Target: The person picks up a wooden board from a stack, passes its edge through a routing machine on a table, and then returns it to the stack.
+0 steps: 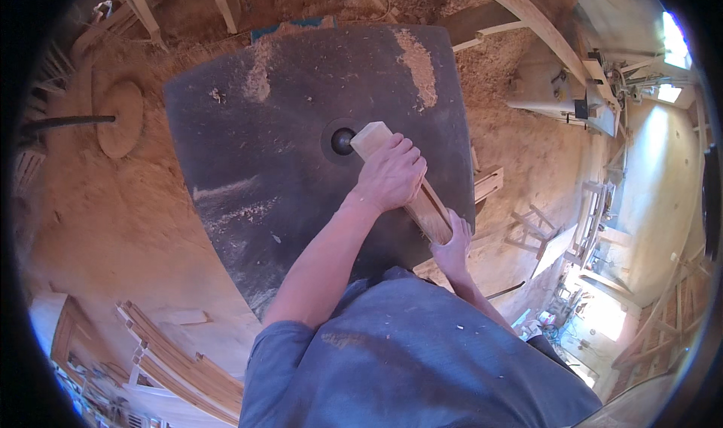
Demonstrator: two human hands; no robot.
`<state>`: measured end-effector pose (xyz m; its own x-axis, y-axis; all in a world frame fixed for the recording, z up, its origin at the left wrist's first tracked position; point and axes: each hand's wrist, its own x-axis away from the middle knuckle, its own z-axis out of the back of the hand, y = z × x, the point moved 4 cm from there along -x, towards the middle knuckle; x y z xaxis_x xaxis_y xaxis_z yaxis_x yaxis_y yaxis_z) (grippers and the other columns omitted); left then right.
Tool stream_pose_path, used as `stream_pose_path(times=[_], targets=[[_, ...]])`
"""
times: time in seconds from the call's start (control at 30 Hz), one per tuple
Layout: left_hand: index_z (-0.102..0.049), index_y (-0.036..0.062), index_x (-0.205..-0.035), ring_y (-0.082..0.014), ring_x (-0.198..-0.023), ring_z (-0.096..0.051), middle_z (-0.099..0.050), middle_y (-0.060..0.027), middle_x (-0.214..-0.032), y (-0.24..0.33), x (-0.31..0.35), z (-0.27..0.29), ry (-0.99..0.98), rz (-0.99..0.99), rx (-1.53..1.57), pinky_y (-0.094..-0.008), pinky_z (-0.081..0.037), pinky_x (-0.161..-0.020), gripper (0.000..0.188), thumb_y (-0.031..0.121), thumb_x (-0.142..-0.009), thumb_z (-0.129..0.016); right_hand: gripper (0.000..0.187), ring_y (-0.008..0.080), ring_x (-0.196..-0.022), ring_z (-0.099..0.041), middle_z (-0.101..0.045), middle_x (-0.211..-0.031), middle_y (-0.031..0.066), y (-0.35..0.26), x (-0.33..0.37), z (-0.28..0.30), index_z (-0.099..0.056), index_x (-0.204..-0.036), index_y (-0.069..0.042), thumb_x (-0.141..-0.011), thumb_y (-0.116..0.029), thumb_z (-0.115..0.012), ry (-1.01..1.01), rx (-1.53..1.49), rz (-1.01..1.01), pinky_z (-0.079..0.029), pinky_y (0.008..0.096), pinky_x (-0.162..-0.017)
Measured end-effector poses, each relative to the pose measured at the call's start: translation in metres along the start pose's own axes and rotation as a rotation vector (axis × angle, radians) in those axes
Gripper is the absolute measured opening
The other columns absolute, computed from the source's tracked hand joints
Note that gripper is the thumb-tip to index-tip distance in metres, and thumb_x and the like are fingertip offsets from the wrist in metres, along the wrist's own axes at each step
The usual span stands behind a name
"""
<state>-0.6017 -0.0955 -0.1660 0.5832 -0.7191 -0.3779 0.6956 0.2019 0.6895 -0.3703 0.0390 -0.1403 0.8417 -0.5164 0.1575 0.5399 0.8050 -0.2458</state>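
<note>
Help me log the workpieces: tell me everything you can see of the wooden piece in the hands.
The wooden piece is pale, long and blocky, with a blunt upper end and a dark lengthwise line, perhaps a groove. It slants from upper left to lower right over the dark tabletop. The left hand grips it near the upper end, the right hand the lower. Whether it touches the dark round fitting is unclear.

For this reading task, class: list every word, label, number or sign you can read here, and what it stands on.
None can be read.
The wood, dark table and shirt show no lettering.
Clutter at lower right: too small and blurred to tell.
</note>
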Motion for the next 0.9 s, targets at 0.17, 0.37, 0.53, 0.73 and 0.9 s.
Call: stream_pose_path(times=[0.17, 0.37, 0.53, 0.73, 0.9], targets=[[-0.067, 0.0098, -0.08, -0.0258, -0.093, -0.062, -0.064, -0.0056, -0.082, -0.009, 0.002, 0.001, 0.006, -0.011, 0.009, -0.0388, -0.048, -0.098, 0.013, 0.019, -0.088, -0.07, 0.082, 0.041, -0.114, -0.056, -0.063, -0.117, 0.0174, -0.008, 0.004, -0.01, -0.058, -0.142, -0.009, -0.062, -0.002, -0.076, -0.035, -0.013, -0.052, -0.043, 0.0527, -0.102], [-0.065, 0.0096, -0.079, -0.0248, -0.09, -0.062, -0.062, -0.0049, -0.079, -0.007, -0.002, 0.0, 0.033, 0.0, 0.022, -0.0378, -0.05, -0.094, 0.011, 0.016, -0.084, -0.072, 0.085, 0.0413, -0.11, -0.056, -0.064, -0.115, 0.0175, -0.003, 0.007, -0.014, -0.058, -0.142, -0.009, -0.059, -0.004, -0.077, -0.052, -0.055, -0.053, -0.043, 0.052, -0.101], [-0.064, 0.0099, -0.08, -0.0243, -0.087, -0.061, -0.06, -0.0046, -0.077, -0.003, -0.005, 0.0, 0.079, 0.0, 0.042, -0.0368, -0.05, -0.092, 0.01, 0.015, -0.081, -0.073, 0.084, 0.0409, -0.108, -0.057, -0.064, -0.113, 0.0173, -0.003, 0.008, -0.01, -0.059, -0.142, -0.008, -0.059, -0.003, -0.076, -0.022, -0.068, -0.015, -0.044, 0.051, -0.099], [-0.065, 0.0098, -0.082, -0.0239, -0.086, -0.061, -0.06, -0.004, -0.078, 0.005, 0.0, 0.0, 0.098, 0.038, 0.005, -0.0367, -0.05, -0.09, 0.01, 0.014, -0.08, -0.073, 0.083, 0.0397, -0.109, -0.057, -0.065, -0.114, 0.0154, 0.003, 0.0, 0.003, -0.06, -0.141, -0.01, -0.061, -0.003, -0.076, -0.035, -0.025, 0.027, -0.044, 0.0508, -0.099], [-0.067, 0.0087, -0.085, -0.0243, -0.086, -0.061, -0.061, -0.0045, -0.08, 0.007, 0.006, 0.011, 0.044, 0.084, -0.044, -0.0373, -0.05, -0.091, 0.009, 0.013, -0.081, -0.074, 0.082, 0.0387, -0.109, -0.057, -0.065, -0.115, 0.0143, -0.001, -0.005, 0.006, -0.06, -0.141, -0.011, -0.061, -0.003, -0.077, -0.083, -0.027, 0.063, -0.045, 0.05, -0.099]])
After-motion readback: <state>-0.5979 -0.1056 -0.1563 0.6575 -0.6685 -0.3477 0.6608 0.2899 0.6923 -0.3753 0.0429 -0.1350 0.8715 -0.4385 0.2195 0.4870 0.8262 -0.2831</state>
